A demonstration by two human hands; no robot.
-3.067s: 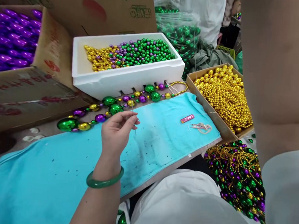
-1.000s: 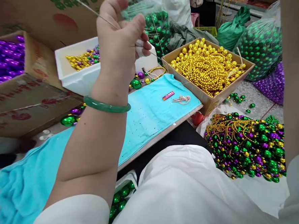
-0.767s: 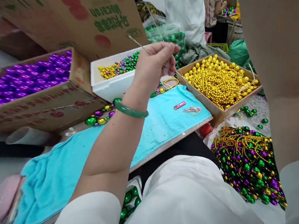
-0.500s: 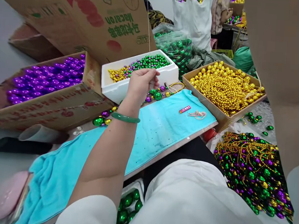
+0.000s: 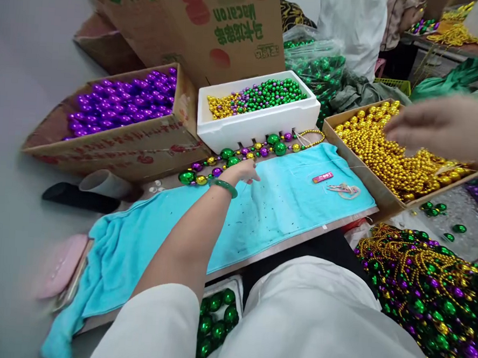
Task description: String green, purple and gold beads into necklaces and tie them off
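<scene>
My left hand, a green bangle at its wrist, is low over the far edge of the turquoise towel. Its fingers are curled together; whatever they hold is too small to make out. Right beside it, a string of green, purple and gold beads lies along the front of the white foam box, which holds small beads. My right hand, smeared by motion, is above the carton of gold beads. A thin thread shows near that carton's left edge.
A carton of purple beads stands at the left. On the towel lie a small pink packet and a bundle of pale threads. Finished-looking bead strands are heaped at lower right, and a tray of green balls sits below the table edge. Another person stands behind.
My left hand has come down from in front of the foam box to the towel's far edge. My right arm, close to the camera before, has swung out over the gold beads. The view has shifted.
</scene>
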